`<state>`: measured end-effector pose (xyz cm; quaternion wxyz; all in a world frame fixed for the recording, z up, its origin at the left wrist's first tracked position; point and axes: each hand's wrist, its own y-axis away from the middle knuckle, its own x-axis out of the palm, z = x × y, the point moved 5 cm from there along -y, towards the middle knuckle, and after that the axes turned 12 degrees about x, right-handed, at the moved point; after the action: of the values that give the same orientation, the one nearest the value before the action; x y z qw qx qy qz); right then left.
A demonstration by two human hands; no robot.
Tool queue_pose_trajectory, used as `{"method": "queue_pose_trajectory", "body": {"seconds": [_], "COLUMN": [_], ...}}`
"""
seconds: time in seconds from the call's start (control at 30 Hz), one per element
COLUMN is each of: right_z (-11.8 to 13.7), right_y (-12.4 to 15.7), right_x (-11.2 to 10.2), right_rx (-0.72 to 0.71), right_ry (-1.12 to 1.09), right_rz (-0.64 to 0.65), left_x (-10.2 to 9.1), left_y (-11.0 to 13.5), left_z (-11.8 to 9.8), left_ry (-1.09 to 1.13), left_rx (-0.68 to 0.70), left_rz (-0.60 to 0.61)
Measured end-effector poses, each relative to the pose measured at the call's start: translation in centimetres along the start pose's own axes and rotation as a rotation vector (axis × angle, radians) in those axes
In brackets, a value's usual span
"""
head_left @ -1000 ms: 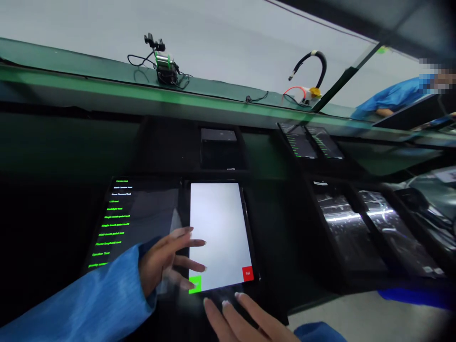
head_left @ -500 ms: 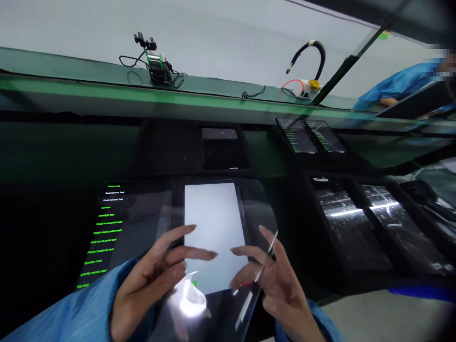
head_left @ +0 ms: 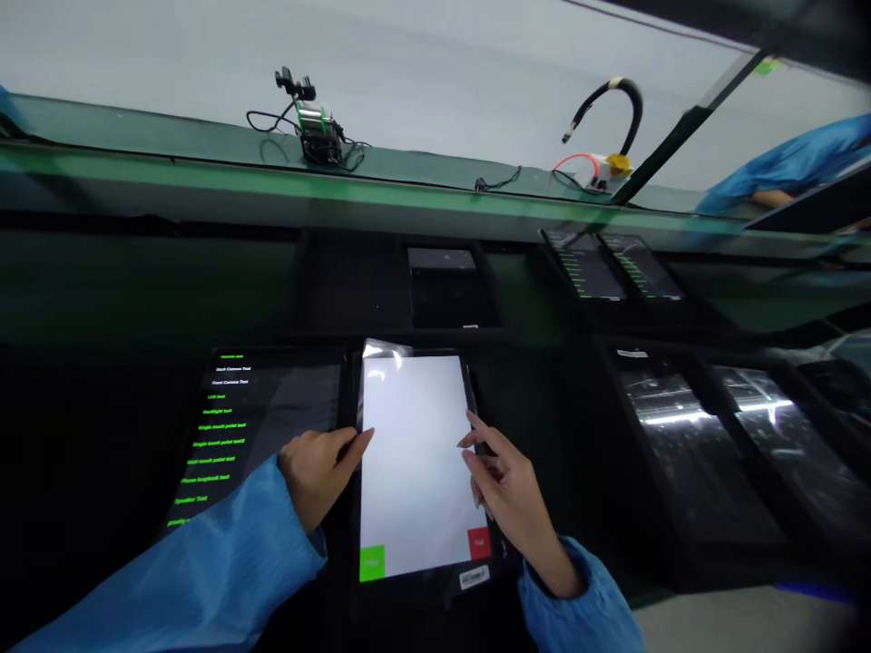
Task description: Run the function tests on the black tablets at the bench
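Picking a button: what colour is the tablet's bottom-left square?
Green; the square shows best in head view.

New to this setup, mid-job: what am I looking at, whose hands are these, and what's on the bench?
One view, from a camera worn on a person's head, looking forward and down. No machine: the left hand and right hand are that person's own, bare. Between them lies a tablet with a lit white screen, a green square and a red square in its lower corners, and clear film crinkled at its top edge. Each hand touches a side edge; neither visibly grips anything. Left of it lies a second tablet listing green text; dark tablets sit to the right. The blue sleeve far right is someone else's.
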<state>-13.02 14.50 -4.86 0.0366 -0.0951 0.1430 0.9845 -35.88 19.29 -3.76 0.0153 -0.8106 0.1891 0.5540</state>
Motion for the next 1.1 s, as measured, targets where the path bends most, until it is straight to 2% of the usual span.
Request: {"method": "queue_pose_trajectory", "body": {"seconds": [0.17,0.37,0.57,0.8,0.87,1.0,1.1], "right_z": [-0.7,-0.8,-0.4,-0.3,0.1,1.2,1.7], "right_y": [-0.1,-0.1,0.2,0.2,0.4,1.5,2.6], "right_x": [-0.1,-0.2,-0.1,0.1,0.2,-0.3,-0.7], "right_rx": [-0.016,-0.001,-0.022,-0.138,-0.203,-0.320,-0.406], "right_ry": [0.057,0.157,0.257,0.483,0.602,0.926,1.037], "right_rz": [-0.029,-0.060,-0.093,-0.167,-0.232,-0.458,-0.557], "left_x": [-0.3,0.3,0.0,0.2,0.2,-0.4,-1.3], "left_y": [-0.5,-0.5,-0.2,-0.2,-0.2,0.0,0.4], "left_z": [-0.1,-0.1,-0.4,-0.4,-0.5,-0.5,-0.3], "left_ry": [-0.114,-0.185,-0.197,-0.240,-0.255,-0.290,-0.321], "left_rx": [-0.070,-0.072,-0.038,-0.016,-0.012,-0.019,-0.038], "left_rz": [0.104,0.141,0.127,0.080,0.077,0.076,0.051]}}
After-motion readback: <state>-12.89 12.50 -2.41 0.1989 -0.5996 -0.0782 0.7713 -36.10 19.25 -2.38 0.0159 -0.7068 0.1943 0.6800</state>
